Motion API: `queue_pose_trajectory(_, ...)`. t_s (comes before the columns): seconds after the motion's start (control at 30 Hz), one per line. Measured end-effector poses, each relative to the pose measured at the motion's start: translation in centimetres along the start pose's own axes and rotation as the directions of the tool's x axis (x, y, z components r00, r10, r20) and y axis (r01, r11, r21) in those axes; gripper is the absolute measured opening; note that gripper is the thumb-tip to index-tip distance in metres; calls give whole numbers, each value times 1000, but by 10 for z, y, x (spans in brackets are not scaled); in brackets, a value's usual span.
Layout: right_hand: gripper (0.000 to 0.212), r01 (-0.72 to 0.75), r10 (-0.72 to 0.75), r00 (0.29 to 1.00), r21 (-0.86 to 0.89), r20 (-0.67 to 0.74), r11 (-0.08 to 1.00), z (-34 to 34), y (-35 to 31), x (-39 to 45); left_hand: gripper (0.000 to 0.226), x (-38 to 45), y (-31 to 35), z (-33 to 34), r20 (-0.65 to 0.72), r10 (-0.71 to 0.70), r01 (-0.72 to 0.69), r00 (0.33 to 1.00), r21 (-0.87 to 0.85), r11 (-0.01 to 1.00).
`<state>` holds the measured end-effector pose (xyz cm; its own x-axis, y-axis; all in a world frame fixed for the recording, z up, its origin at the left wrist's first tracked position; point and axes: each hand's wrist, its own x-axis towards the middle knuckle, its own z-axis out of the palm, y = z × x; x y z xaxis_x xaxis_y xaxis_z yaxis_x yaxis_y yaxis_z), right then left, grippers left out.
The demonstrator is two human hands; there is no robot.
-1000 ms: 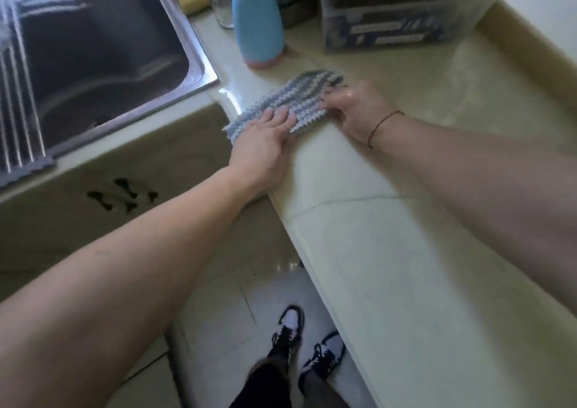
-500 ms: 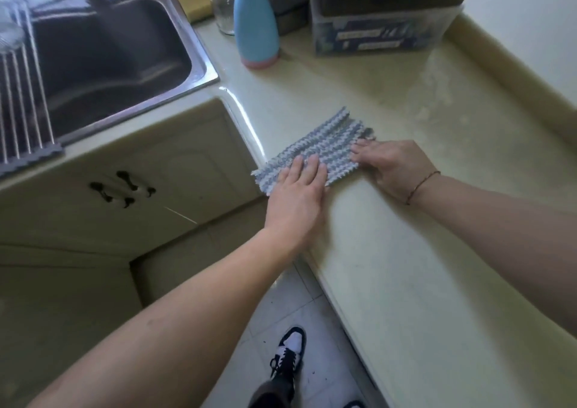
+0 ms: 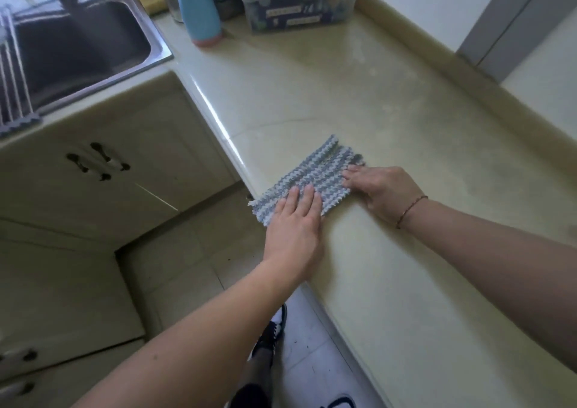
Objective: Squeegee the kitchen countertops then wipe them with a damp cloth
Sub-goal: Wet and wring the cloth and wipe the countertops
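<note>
- Grey-and-white striped cloth point(image 3: 312, 178) lies flat on the counter point(image 3: 390, 282), right at its front edge.
- Left hand point(image 3: 293, 229) presses down on the cloth's near corner, fingers straight and together.
- Right hand point(image 3: 382, 189) rests on the cloth's right end, fingers bent at the edge, pressing rather than gripping.
- Blue bottle point(image 3: 198, 11) and sink point(image 3: 78, 42) sit well back.
</note>
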<state>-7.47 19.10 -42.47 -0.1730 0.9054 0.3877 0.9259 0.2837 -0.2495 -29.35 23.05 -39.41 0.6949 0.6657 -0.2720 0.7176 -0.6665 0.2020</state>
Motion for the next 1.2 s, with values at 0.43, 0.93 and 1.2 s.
queue_pose_trajectory(0.43, 39, -62, 60, 998, -67, -32, 996, -42, -61, -107, 52, -83, 74, 22, 80, 57, -57, 995, -7, 998)
queue_pose_trajectory(0.93, 42, -92, 93, 995, -47, 29, 995, -72, -91, -197, 55, -143, 125, 51, 173, 189, -214, 967, 138, 967)
queue_pose_trajectory(1.2, 42, -115, 124, 988, -103, 88, 988, -106, -125, -283, 55, -203, 182, 82, 213, 316, -345, 924, 117, 931)
